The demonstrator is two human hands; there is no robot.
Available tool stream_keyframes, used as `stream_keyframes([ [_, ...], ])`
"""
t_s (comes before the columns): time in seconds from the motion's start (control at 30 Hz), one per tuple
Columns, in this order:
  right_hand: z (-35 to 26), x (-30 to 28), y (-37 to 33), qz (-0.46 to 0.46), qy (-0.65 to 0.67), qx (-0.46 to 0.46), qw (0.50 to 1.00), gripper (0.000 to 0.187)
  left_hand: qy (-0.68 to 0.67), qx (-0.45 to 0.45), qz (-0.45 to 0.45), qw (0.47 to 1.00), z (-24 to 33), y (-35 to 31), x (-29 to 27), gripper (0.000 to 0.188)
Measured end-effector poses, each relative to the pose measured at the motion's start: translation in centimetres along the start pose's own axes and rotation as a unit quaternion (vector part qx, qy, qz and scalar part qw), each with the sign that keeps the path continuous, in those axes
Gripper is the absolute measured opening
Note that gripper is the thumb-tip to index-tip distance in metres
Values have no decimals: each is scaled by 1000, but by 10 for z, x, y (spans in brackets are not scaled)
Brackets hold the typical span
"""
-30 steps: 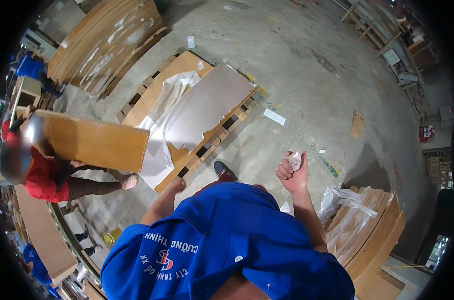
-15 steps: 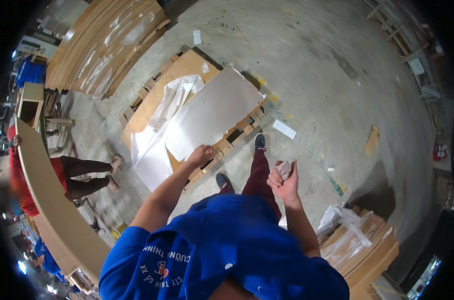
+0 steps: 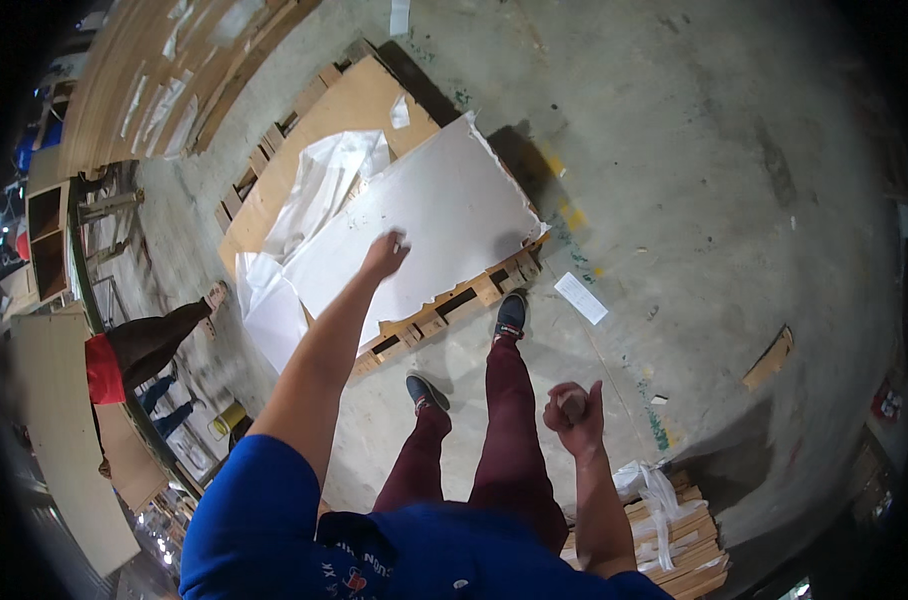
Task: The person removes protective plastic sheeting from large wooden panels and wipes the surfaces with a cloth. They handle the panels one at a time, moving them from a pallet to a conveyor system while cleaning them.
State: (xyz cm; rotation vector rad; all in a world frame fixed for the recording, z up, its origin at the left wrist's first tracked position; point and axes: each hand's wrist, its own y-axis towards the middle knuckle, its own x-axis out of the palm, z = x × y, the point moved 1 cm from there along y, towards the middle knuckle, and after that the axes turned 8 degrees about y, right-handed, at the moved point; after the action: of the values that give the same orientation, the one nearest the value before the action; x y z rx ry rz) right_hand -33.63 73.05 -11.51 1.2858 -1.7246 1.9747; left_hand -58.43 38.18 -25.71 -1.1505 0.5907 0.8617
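My left hand (image 3: 384, 256) reaches over the white board (image 3: 454, 215), its fingers curled in. A pale speck shows at its fingertips, too small to name. The board has ragged edges and lies on a brown sheet (image 3: 359, 100) on top of a wooden pallet (image 3: 454, 301). Crumpled white wrapping (image 3: 329, 180) spreads along the board's far left side. Off to the right, above the floor, my right hand (image 3: 576, 425) is closed round a small folded greyish-pink piece (image 3: 573, 403) that looks like paper or sandpaper. My thumb stands up beside it.
A white paper (image 3: 581, 298) and a cardboard scrap (image 3: 769, 358) lie on the floor to the right. Wrapped wooden boards (image 3: 689, 535) are stacked at lower right, more boards (image 3: 164, 80) at upper left. At left, a person's leg (image 3: 164, 335) shows beside a long panel (image 3: 69, 440).
My left hand has moved from the board's near edge to over its middle. My right hand still holds the folded piece, now lower in view. The co-worker's long panel has swung lower at left.
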Motion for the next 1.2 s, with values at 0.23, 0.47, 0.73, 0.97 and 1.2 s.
stream_keyframes([
  [0.23, -16, -66, 25, 39, 63, 13, 997, 76, -21, -50, -2, 999, 94, 216, 17, 44],
  [0.47, -24, -105, 34, 107, 77, -8, 991, 71, 38, -69, 185, 979, 94, 322, 54, 52],
  [0.73, -20, -147, 36, 189, 103, -37, 976, 73, 61, -66, 188, 978, 92, 383, 91, 45],
  [0.97, -24, -131, 56, 170, 95, -30, 980, 73, -123, 5, 313, 942, 50, 328, 85, 19],
  [1.2, -18, -72, 81, 109, 14, 8, 994, 69, 265, -222, -89, 934, -152, -26, 98, 65],
])
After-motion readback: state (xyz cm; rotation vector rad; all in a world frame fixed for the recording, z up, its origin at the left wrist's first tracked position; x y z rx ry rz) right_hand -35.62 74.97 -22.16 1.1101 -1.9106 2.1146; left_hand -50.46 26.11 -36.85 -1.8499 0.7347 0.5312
